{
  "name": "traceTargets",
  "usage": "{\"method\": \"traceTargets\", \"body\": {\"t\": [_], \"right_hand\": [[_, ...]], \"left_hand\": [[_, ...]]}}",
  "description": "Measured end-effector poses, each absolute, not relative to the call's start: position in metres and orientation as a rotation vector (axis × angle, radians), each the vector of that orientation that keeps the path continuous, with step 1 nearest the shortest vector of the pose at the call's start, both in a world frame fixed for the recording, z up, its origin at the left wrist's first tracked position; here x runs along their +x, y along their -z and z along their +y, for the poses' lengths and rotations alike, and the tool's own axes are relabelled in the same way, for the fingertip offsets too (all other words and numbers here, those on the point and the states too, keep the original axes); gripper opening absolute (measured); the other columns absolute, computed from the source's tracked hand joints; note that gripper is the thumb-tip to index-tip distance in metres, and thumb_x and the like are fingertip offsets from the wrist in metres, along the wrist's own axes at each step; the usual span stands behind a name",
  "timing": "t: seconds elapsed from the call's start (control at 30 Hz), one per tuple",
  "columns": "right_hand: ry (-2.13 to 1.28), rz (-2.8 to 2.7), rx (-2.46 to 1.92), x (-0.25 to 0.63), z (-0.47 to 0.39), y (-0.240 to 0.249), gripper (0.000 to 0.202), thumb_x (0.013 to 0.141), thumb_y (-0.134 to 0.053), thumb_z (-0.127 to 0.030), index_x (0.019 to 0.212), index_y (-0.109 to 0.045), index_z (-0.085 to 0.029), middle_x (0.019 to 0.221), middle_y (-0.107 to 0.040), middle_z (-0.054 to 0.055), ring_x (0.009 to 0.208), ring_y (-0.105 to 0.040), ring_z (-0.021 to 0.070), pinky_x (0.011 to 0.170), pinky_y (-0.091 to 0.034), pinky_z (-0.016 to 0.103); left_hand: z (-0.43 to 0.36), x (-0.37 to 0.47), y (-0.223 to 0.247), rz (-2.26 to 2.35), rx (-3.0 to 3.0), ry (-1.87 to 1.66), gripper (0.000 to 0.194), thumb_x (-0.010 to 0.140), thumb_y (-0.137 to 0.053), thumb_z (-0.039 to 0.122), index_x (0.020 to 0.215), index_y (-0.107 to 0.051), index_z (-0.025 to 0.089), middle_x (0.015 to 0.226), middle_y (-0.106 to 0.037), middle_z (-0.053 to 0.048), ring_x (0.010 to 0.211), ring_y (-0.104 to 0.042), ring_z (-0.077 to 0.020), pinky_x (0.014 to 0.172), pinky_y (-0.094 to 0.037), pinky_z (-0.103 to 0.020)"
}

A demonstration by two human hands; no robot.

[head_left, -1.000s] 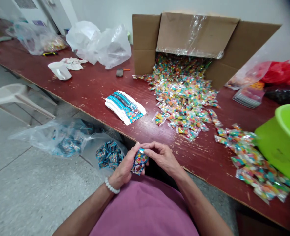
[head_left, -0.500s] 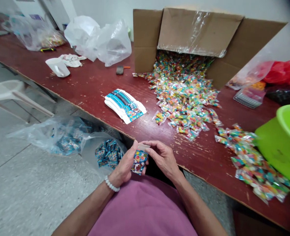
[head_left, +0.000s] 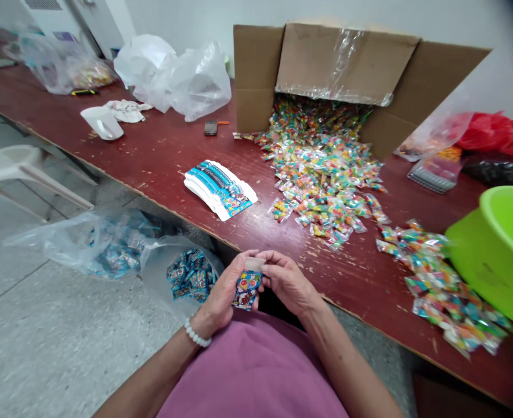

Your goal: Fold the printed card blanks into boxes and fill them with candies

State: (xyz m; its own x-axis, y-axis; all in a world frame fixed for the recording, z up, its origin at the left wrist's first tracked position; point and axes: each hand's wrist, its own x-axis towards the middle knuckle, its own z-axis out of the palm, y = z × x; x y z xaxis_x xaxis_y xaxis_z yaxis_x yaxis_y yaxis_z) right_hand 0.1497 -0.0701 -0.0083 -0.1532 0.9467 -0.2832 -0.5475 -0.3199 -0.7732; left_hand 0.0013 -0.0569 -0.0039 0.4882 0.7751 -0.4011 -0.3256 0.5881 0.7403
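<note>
Close to my body, below the table's edge, I hold a small blue printed pouch point(head_left: 247, 285) with a pale strip along its top. My left hand point(head_left: 224, 293) is closed round the pouch's left side. The fingers of my right hand point(head_left: 289, 283) pinch its upper right corner. Ahead on the table lies a fanned stack of flat blue-and-white pouches point(head_left: 220, 188). Small clear packets of colourful candy point(head_left: 326, 186) spill from a cardboard box point(head_left: 256, 75). Left of my hands, an open plastic bag point(head_left: 154, 267) contains several blue pouches point(head_left: 191, 274).
A green basin point(head_left: 491, 249) stands at the right beside more candy packets point(head_left: 452, 296). A white scoop or jug point(head_left: 102, 123), a small brush-like tool point(head_left: 211, 128) and white plastic bags point(head_left: 182, 75) are farther back. A white stool point(head_left: 17, 165) stands left of the red-brown table point(head_left: 161, 151).
The view has shifted slightly. My right fingers have moved a little along the pouch's top toward its right corner; both hands still hold it.
</note>
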Motion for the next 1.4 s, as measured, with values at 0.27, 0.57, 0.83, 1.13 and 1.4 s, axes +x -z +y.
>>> {"method": "traceTargets", "body": {"t": [0.27, 0.57, 0.83, 1.13, 1.4], "right_hand": [[-1.417, -0.946, -1.058, 0.154, -0.071, 0.005, 0.018, 0.078, -0.079, -0.036, 0.078, -0.072, -0.020, 0.069, -0.068, -0.001, 0.053, -0.060, 0.0123, 0.053, -0.052, 0.026], [-0.997, -1.422, -1.050, 0.161, -0.085, 0.005, 0.013, 0.092, -0.066, -0.033, 0.089, -0.074, -0.023, 0.094, -0.074, 0.006, 0.094, -0.069, 0.0204, 0.086, -0.054, 0.035], [-1.129, -1.327, -1.183, 0.155, -0.080, 0.005, 0.012, 0.087, -0.072, -0.033, 0.087, -0.071, -0.021, 0.095, -0.073, 0.004, 0.072, -0.066, 0.0152, 0.066, -0.054, 0.028], [-1.427, -1.143, -1.093, 0.155, -0.073, 0.005, 0.022, 0.085, -0.071, -0.040, 0.080, -0.071, -0.019, 0.088, -0.074, 0.005, 0.067, -0.065, 0.0164, 0.054, -0.053, 0.026], [-1.063, -1.497, -1.192, 0.153, -0.088, 0.011, 0.019, 0.098, -0.056, -0.035, 0.098, -0.071, -0.023, 0.102, -0.072, 0.005, 0.098, -0.066, 0.0204, 0.089, -0.051, 0.035]], "left_hand": [[-0.058, 0.002, -0.002, 0.846, 0.615, -0.689, 0.067, 0.089, -0.057, 0.061, 0.141, -0.050, 0.020, 0.072, -0.066, -0.003, 0.052, -0.062, -0.0157, 0.042, -0.049, -0.023], [-0.055, 0.001, -0.003, 0.803, 0.483, -0.591, 0.057, 0.092, -0.054, 0.057, 0.136, -0.055, 0.022, 0.076, -0.066, -0.003, 0.044, -0.059, -0.0133, 0.038, -0.049, -0.024], [-0.054, 0.001, -0.001, 0.908, 0.625, -0.633, 0.046, 0.087, -0.063, 0.042, 0.127, -0.067, 0.020, 0.080, -0.070, -0.004, 0.058, -0.061, -0.0141, 0.043, -0.047, -0.019], [-0.055, 0.000, 0.006, 0.907, 0.598, -0.495, 0.072, 0.089, -0.045, 0.071, 0.133, -0.063, 0.017, 0.069, -0.069, -0.006, 0.040, -0.055, -0.0132, 0.037, -0.042, -0.023], [-0.049, -0.003, 0.005, 0.818, 0.424, -0.564, 0.048, 0.087, -0.056, 0.033, 0.131, -0.064, 0.016, 0.086, -0.074, -0.008, 0.055, -0.063, -0.0158, 0.044, -0.048, -0.024]]}}
